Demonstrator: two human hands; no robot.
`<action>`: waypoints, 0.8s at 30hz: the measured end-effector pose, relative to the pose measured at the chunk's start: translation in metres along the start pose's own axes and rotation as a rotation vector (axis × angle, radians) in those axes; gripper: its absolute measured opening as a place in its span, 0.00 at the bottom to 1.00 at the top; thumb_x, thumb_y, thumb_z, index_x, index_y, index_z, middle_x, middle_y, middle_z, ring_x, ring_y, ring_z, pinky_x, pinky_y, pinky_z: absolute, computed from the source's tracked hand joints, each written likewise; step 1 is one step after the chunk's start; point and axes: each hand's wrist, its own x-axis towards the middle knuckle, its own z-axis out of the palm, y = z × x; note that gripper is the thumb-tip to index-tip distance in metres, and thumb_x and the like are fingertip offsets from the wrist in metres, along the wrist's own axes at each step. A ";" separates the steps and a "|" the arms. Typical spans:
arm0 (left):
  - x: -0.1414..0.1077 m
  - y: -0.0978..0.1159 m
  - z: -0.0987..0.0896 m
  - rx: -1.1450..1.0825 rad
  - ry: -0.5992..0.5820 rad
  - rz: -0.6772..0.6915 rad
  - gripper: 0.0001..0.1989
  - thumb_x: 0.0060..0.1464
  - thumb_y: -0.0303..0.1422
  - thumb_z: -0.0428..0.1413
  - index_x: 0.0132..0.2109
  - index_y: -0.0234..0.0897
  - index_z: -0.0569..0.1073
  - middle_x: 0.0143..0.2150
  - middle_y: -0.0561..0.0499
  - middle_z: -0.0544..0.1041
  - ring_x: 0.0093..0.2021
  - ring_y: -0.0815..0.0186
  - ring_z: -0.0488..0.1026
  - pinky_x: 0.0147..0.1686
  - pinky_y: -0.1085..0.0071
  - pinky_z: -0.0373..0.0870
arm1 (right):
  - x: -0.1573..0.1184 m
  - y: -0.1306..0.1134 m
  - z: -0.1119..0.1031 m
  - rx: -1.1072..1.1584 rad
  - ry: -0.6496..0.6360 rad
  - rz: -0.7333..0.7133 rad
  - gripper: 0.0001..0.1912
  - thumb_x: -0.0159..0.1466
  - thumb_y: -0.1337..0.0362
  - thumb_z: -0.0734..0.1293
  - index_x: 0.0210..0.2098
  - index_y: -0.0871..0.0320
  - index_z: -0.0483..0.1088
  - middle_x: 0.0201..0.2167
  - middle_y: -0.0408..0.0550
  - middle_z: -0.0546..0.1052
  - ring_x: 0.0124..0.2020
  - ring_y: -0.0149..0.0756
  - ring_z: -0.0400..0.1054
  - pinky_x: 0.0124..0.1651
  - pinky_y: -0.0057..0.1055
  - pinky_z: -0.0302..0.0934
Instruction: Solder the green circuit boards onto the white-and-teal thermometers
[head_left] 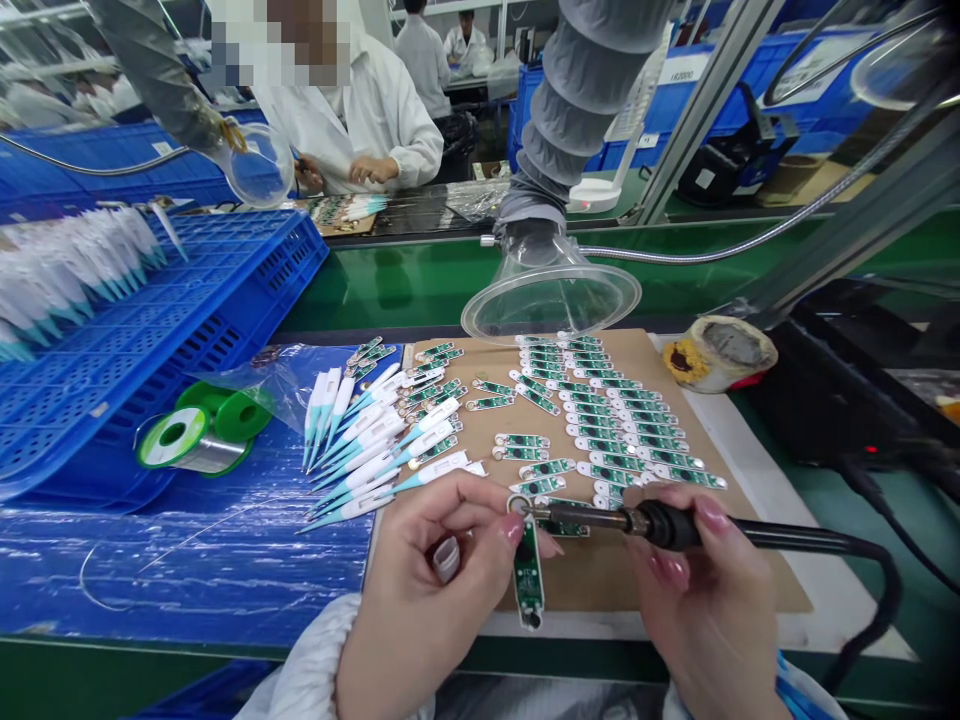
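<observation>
Over the near part of the brown sheet, the left hand holds one narrow green circuit board by its round upper end, pinched between thumb and forefinger, so that the board hangs down. Its other fingers are curled, and among them shows a small whitish piece, which I cannot name surely. The right hand is closed around a soldering iron, as around a pen, and the metal tip points left to the round end of the board; whether they really touch, I cannot tell. Behind the hands, many similar boards lie in rows on the sheet. To the left of these, white and light-blue thermometers lie side by side, partly upon the blue surface, where also a green spool of solder wire lies near a blue crate. Above hangs a transparent funnel. Across the bench sits another person in white clothing.
</observation>
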 end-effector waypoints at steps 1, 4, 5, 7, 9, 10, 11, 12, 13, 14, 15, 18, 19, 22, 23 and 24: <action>0.000 0.000 0.000 0.011 0.002 -0.003 0.12 0.63 0.40 0.57 0.35 0.37 0.73 0.29 0.46 0.82 0.17 0.76 0.51 0.16 0.79 0.49 | 0.001 -0.001 0.001 0.020 0.010 0.025 0.10 0.57 0.55 0.74 0.25 0.53 0.77 0.11 0.37 0.58 0.14 0.24 0.50 0.16 0.22 0.49; -0.001 0.002 0.000 0.054 0.012 0.019 0.10 0.62 0.38 0.57 0.35 0.37 0.74 0.29 0.46 0.82 0.17 0.76 0.52 0.16 0.78 0.49 | 0.005 -0.009 0.002 0.105 0.043 0.100 0.09 0.57 0.57 0.73 0.24 0.54 0.75 0.09 0.34 0.53 0.14 0.22 0.42 0.18 0.21 0.49; -0.001 0.003 0.000 0.080 0.015 0.028 0.09 0.61 0.37 0.57 0.35 0.38 0.74 0.28 0.47 0.82 0.17 0.75 0.53 0.16 0.77 0.49 | 0.007 -0.011 0.001 0.127 0.054 0.116 0.09 0.57 0.57 0.72 0.24 0.55 0.74 0.09 0.34 0.51 0.14 0.22 0.39 0.18 0.20 0.48; 0.000 0.006 0.001 0.156 0.025 0.053 0.07 0.59 0.35 0.57 0.33 0.38 0.74 0.24 0.49 0.79 0.17 0.74 0.55 0.16 0.77 0.51 | 0.010 -0.015 -0.001 0.129 0.072 0.130 0.10 0.56 0.57 0.72 0.24 0.55 0.72 0.08 0.33 0.50 0.14 0.22 0.38 0.18 0.20 0.47; 0.001 0.009 0.002 0.238 0.051 0.092 0.06 0.55 0.33 0.58 0.31 0.37 0.75 0.21 0.52 0.75 0.18 0.72 0.59 0.17 0.78 0.54 | 0.013 -0.016 -0.004 0.088 0.079 0.126 0.11 0.56 0.57 0.72 0.23 0.54 0.71 0.08 0.34 0.52 0.14 0.23 0.41 0.18 0.22 0.47; 0.001 0.010 0.002 0.268 0.067 0.111 0.06 0.54 0.32 0.58 0.30 0.37 0.75 0.21 0.52 0.73 0.19 0.72 0.61 0.17 0.78 0.56 | 0.013 -0.015 -0.005 0.062 0.074 0.115 0.11 0.56 0.56 0.72 0.23 0.54 0.71 0.08 0.35 0.52 0.13 0.24 0.42 0.18 0.23 0.47; 0.001 0.010 0.003 0.287 0.082 0.128 0.06 0.53 0.31 0.58 0.29 0.37 0.76 0.20 0.53 0.71 0.19 0.72 0.62 0.18 0.79 0.57 | 0.014 -0.014 -0.006 0.034 0.062 0.100 0.12 0.57 0.56 0.72 0.23 0.54 0.71 0.08 0.36 0.52 0.14 0.25 0.43 0.18 0.24 0.47; 0.001 0.010 0.004 0.297 0.090 0.138 0.06 0.52 0.31 0.57 0.29 0.37 0.76 0.20 0.54 0.70 0.19 0.73 0.62 0.18 0.79 0.57 | 0.014 -0.013 -0.006 0.011 0.043 0.079 0.12 0.57 0.55 0.72 0.22 0.54 0.71 0.07 0.36 0.52 0.14 0.26 0.44 0.18 0.25 0.46; 0.002 0.010 0.004 0.302 0.090 0.139 0.06 0.52 0.30 0.57 0.28 0.36 0.76 0.20 0.54 0.69 0.19 0.74 0.61 0.18 0.80 0.57 | 0.014 -0.012 -0.006 -0.009 0.019 0.054 0.12 0.57 0.55 0.72 0.22 0.53 0.72 0.07 0.37 0.51 0.14 0.27 0.45 0.17 0.26 0.45; 0.002 0.010 0.005 0.304 0.088 0.138 0.06 0.51 0.30 0.57 0.28 0.36 0.76 0.19 0.55 0.68 0.19 0.74 0.61 0.18 0.81 0.57 | 0.013 -0.011 -0.006 -0.027 -0.006 0.034 0.12 0.57 0.54 0.72 0.22 0.53 0.73 0.07 0.37 0.51 0.14 0.28 0.46 0.17 0.26 0.45; 0.002 0.010 0.005 0.304 0.084 0.136 0.06 0.51 0.30 0.57 0.28 0.36 0.76 0.19 0.55 0.67 0.19 0.74 0.60 0.18 0.81 0.57 | 0.013 -0.011 -0.006 -0.041 -0.029 0.018 0.12 0.57 0.54 0.72 0.22 0.53 0.73 0.07 0.38 0.51 0.14 0.28 0.46 0.17 0.27 0.44; 0.003 0.009 0.006 0.295 0.076 0.130 0.05 0.50 0.29 0.57 0.28 0.35 0.76 0.18 0.56 0.67 0.18 0.75 0.60 0.18 0.81 0.57 | 0.013 -0.009 -0.005 -0.068 -0.059 0.008 0.12 0.58 0.53 0.72 0.24 0.53 0.75 0.07 0.38 0.52 0.14 0.27 0.46 0.17 0.28 0.43; 0.003 0.009 0.006 0.291 0.073 0.132 0.05 0.50 0.29 0.57 0.28 0.35 0.76 0.18 0.55 0.67 0.18 0.74 0.60 0.17 0.81 0.57 | 0.013 -0.009 -0.005 -0.073 -0.058 0.010 0.12 0.58 0.53 0.71 0.24 0.53 0.76 0.07 0.38 0.52 0.14 0.27 0.47 0.17 0.27 0.43; 0.003 0.010 0.006 0.286 0.070 0.132 0.06 0.50 0.30 0.57 0.28 0.35 0.76 0.19 0.54 0.68 0.18 0.74 0.61 0.17 0.81 0.57 | 0.013 -0.008 -0.005 -0.079 -0.045 0.022 0.12 0.58 0.53 0.72 0.25 0.53 0.76 0.07 0.37 0.52 0.13 0.25 0.48 0.17 0.25 0.45; 0.003 0.010 0.007 0.286 0.074 0.129 0.06 0.50 0.30 0.57 0.28 0.35 0.76 0.19 0.54 0.68 0.18 0.74 0.61 0.17 0.81 0.57 | 0.014 -0.008 -0.005 -0.078 -0.043 0.026 0.12 0.58 0.52 0.72 0.25 0.53 0.76 0.07 0.37 0.52 0.13 0.25 0.49 0.18 0.25 0.46; 0.003 0.010 0.007 0.286 0.080 0.125 0.06 0.50 0.30 0.57 0.28 0.35 0.76 0.19 0.54 0.68 0.18 0.74 0.61 0.17 0.81 0.57 | 0.014 -0.008 -0.005 -0.077 -0.044 0.030 0.12 0.57 0.52 0.72 0.25 0.53 0.76 0.07 0.36 0.53 0.13 0.25 0.49 0.18 0.24 0.46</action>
